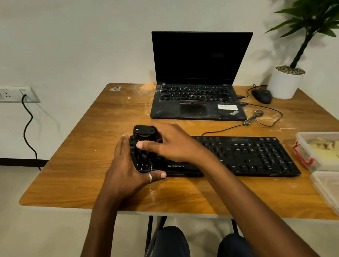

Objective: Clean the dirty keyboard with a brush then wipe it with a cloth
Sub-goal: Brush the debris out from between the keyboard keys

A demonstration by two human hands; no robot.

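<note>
Brushing stage: right hand (172, 143) has fingers clamped on the brush (144, 132), left hand (124, 169) braces the keyboard (255, 153), fingers straight. Next, probably sweep rightward.

Right hand (171, 147) gripping brush (144, 133), seemingly, on keyboard (255, 153)

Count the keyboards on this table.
2. The black Zebronics keyboard lies nearest, under the brush in the right hand; the built-in keyboard of the open laptop sits behind it. None appears hidden.
</note>
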